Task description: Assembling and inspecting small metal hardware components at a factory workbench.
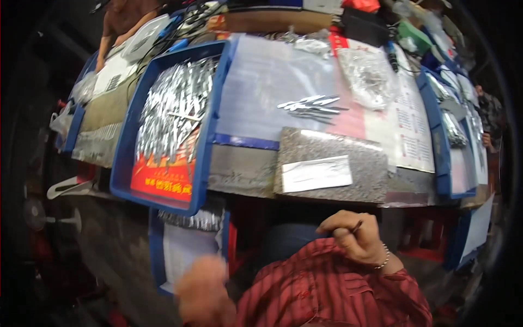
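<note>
My right hand (357,237) is closed in front of my body, just below the table edge. A thin dark piece (358,225) pokes out between its fingers; most of it is hidden. Low over a blue tray, my left hand (201,289) is smeared by motion, and its fingers cannot be made out. On the table before me lies a speckled stone slab (365,161) with a folded white paper (317,174) on it. Behind the slab, several slim shiny metal pieces (313,103) sit in a loose heap on a clear plastic sheet (261,82).
A large blue tray (121,174) at the left holds many metal pieces over red printed paper. Below it stands a lower blue tray (158,256) with more pieces. Plastic bags (368,79) lie far right of centre; another blue tray (442,163) stands right. A person (128,22) is at the far left.
</note>
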A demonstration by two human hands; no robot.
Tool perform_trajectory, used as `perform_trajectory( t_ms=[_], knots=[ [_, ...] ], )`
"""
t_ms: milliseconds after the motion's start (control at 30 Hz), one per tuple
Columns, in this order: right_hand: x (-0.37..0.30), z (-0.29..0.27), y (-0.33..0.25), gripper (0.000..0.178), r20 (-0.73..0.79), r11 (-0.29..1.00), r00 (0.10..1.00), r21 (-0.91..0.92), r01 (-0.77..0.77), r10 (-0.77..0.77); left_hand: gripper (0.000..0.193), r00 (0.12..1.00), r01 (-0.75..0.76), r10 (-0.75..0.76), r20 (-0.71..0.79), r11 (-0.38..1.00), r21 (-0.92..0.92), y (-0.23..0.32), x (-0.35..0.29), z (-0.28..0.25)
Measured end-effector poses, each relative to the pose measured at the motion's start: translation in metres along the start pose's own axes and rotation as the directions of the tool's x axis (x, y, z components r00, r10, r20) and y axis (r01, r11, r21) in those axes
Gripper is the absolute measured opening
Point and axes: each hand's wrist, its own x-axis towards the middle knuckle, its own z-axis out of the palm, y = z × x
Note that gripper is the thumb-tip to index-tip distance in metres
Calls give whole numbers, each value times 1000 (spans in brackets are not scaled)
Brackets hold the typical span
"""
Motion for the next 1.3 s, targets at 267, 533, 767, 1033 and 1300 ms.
perform_trajectory(
  t_ms=[267,533,767,1033,1300],
  knots=[
    [-16,-12,5,11,-37,999,999,-34,21,-22,14,856,-463,-236,-460,46,-885,60,102,35],
    [-14,-28,27,8,-111,996,992,57,74,-67,12,863,-357,-328,-385,144,-923,91,137,67],
    [-13,-41,24,9,-88,991,995,118,55,-44,5,721,161,-121,682,987,5,69,156,94],
    [-20,-45,41,13,-35,987,999,151,45,-40,17,685,409,-176,707,896,-174,-101,81,301],
    [-25,-41,54,16,22,988,993,103,112,-115,23,476,350,-123,870,935,-59,-115,73,343]
  ],
)
